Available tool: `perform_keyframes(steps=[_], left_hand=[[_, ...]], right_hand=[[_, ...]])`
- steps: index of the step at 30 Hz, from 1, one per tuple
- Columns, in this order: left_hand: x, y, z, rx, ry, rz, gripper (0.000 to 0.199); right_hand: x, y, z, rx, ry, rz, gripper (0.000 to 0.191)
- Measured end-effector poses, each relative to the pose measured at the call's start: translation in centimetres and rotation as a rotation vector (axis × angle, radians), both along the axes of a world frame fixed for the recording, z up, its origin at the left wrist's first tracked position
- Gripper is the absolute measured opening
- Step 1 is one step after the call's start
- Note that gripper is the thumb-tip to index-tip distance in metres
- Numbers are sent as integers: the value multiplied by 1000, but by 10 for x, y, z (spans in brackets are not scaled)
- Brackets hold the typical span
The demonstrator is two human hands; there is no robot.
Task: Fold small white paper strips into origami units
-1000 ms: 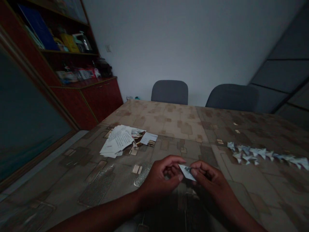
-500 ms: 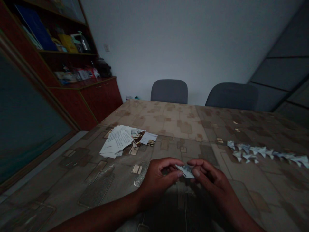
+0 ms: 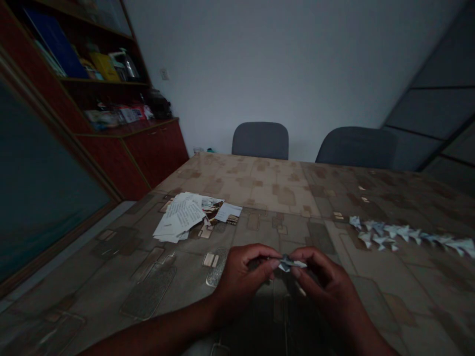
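A small piece of folded paper (image 3: 285, 264), pale with darker grey patches, is pinched between my two hands above the near part of the table. My left hand (image 3: 247, 272) grips its left side between thumb and forefinger. On its right side, the thumb and fingers of my right hand (image 3: 321, 274) are closed on it. A pointed pale tip sticks out over the right thumb. The fingertips cover parts of the paper, so its full shape is hidden.
A pile of printed paper pieces (image 3: 181, 217) lies left of my hands. Several folded paper shapes (image 3: 408, 233) form a row at the right. The patterned tablecloth (image 3: 237, 183) covers the table. Two grey chairs (image 3: 260, 140) stand beyond it, and a red-brown cabinet (image 3: 156, 153) at the far left.
The folded paper has turned between my fingers; a pointed tip now shows at its right. My hands have shifted only slightly. The pile and the row look the same.
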State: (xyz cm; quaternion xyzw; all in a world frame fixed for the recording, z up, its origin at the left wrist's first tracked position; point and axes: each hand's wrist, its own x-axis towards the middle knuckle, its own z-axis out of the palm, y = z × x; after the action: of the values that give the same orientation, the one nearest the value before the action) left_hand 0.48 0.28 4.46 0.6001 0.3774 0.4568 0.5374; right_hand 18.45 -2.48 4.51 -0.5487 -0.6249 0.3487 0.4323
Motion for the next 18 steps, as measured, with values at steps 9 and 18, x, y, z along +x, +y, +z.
perform_keyframes(steps=[9, 18], left_hand=[[2, 0, -1, -35, 11, 8, 12], [8, -1, 1, -157, 6, 56, 13]], right_hand=[[0, 0, 3, -9, 15, 5, 15], [-2, 1, -1, -73, 152, -54, 14]])
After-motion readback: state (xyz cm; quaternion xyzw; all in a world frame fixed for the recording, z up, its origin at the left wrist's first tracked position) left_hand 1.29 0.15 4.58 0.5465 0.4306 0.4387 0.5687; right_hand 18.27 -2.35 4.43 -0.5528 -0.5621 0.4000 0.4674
